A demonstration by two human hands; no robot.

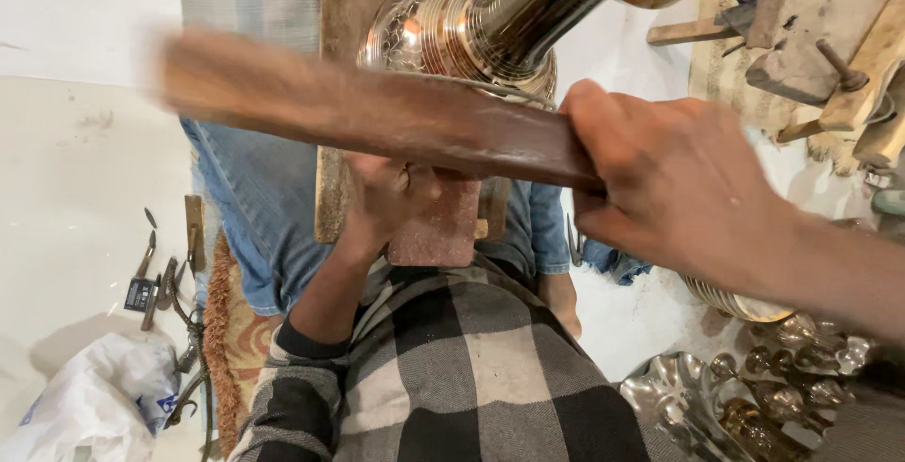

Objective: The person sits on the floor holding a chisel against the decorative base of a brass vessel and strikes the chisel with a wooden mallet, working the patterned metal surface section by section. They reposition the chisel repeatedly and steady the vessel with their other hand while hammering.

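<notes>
- Brown wood makes up the one long flat stick [368, 113]; its left end is blurred, and it lies crosswise in front of the vessel.
- Right hand [679, 184]: fingers wrapped tight round the right end of the stick, thumb on top.
- Left hand [386, 193]: it sits under the stick, curled against the upper edge of a reddish speckled block [438, 226]; whether it grips anything small I cannot tell, as the stick hides the fingers.
- One engraved metal vessel [452, 28], silver with copper-coloured bands, round-bellied with a smooth tubular neck running to the upper right; it rests on a wooden plank [344, 0] that lies over the blue-jeaned lap [250, 203].
- Checked black-and-grey shirt [471, 368] fills the lower middle.
- By the left edge of the pale floor [75, 207]: several small hand tools [160, 278], not clearly countable, one carrying a small dark rectangular label.
- One crumpled white plastic bag [90, 405] with a blue printed patch lies in the lower left corner.
- A patterned orange mat [240, 330] with a fringe lies beside the leg.
- Lower right corner: a heap of shiny metal pieces [754, 387], scalloped dishes and small knobs, too many and too tangled to count.
- Upper right corner: rough wooden blocks [830, 28] with a metal peg.
</notes>
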